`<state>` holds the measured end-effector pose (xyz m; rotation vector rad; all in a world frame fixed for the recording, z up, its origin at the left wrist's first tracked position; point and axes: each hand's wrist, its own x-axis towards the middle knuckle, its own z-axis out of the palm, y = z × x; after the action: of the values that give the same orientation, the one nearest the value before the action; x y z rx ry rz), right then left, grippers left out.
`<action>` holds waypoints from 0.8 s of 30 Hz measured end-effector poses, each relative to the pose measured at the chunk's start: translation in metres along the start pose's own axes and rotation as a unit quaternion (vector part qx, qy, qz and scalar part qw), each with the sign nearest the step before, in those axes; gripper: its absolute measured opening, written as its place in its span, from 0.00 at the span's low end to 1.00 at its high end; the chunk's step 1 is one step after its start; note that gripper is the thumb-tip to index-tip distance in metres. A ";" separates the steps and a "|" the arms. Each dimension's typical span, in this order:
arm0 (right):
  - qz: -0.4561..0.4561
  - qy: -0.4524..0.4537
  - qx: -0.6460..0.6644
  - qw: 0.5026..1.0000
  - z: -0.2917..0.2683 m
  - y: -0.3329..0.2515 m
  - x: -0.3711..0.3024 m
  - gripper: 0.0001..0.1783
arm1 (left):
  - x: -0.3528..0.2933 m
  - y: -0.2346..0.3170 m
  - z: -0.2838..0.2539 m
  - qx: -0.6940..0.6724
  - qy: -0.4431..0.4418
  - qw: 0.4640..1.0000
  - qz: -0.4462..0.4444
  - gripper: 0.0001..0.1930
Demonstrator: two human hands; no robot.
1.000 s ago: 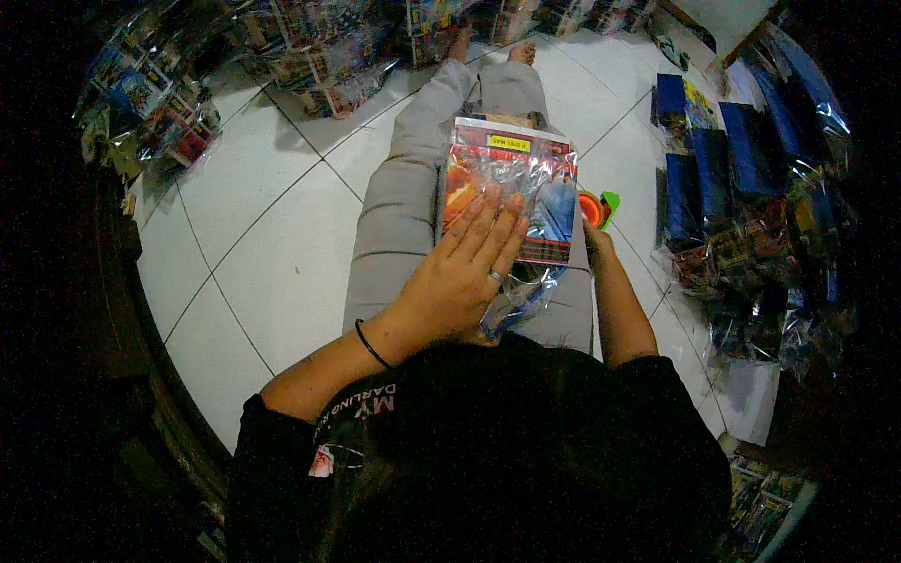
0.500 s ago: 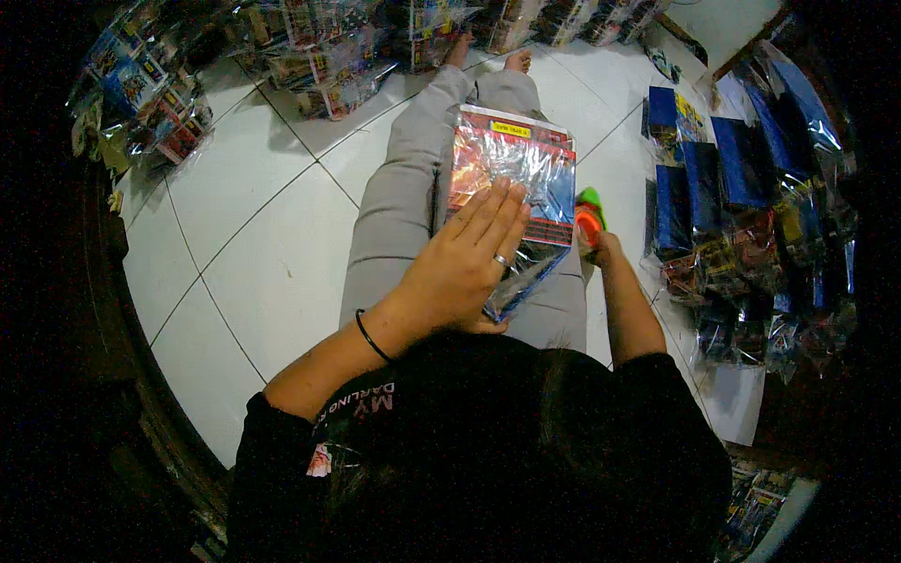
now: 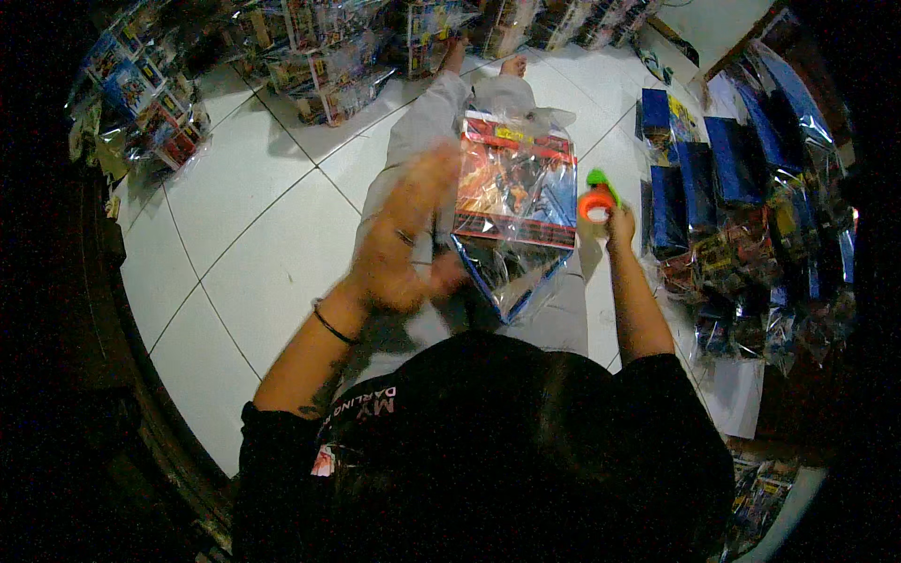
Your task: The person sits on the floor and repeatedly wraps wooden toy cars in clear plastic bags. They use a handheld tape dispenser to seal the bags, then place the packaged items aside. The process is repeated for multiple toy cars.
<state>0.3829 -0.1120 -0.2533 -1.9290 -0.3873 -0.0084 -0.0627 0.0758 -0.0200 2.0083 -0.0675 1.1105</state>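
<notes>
On my lap lies a box [image 3: 518, 183] wrapped in clear plastic, with a red, orange and blue picture on its upper face. Loose clear film gathers in a point at its near end. Just left of the box is my left hand [image 3: 399, 235], blurred by motion, its thumb spread away from its fingers and nothing visible in it. Out to the right, past my leg, my right hand [image 3: 619, 225] grips a handheld tape dispenser [image 3: 593, 206], which has an orange ring and a green part. Its fingers are partly hidden behind the dispenser.
Stacks of plastic-wrapped boxes [image 3: 328, 80] stand on the white tiled floor [image 3: 253, 244] beyond my feet and at the far left. Along the right side lie several blue wrapped boxes [image 3: 737, 164]. A white sheet [image 3: 737, 399] is below them.
My left hand has lifted off the top of the box and moved left, uncovering its picture. My right hand has raised the tape dispenser slightly and turned it.
</notes>
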 end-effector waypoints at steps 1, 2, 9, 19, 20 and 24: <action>0.051 0.017 0.037 0.998 0.006 0.025 -0.012 0.12 | 0.009 -0.012 -0.017 0.122 0.023 0.992 0.027 0.35; 0.126 -0.024 -0.045 0.991 0.006 0.036 -0.019 0.13 | 0.018 -0.023 -0.025 0.169 0.036 0.984 -0.040 0.32; -0.272 -0.089 0.007 0.958 0.012 -0.153 -0.044 0.43 | 0.109 -0.086 -0.013 0.165 -0.202 0.961 -0.091 0.19; -0.190 -0.480 -0.021 0.856 0.045 -0.336 -0.082 0.30 | 0.169 -0.091 0.051 0.169 -0.182 0.962 -0.111 0.12; -0.149 -0.480 0.005 0.865 0.050 -0.336 -0.080 0.28 | 0.171 -0.096 0.052 0.178 -0.188 0.958 -0.123 0.13; -0.108 -0.458 -0.029 0.882 0.058 -0.327 -0.070 0.16 | 0.158 -0.075 0.038 0.242 -0.214 0.944 -0.067 0.18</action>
<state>0.2175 0.0306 0.0062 -1.8308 -1.2355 0.7785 0.0896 0.1501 0.0375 2.6265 0.1315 0.6217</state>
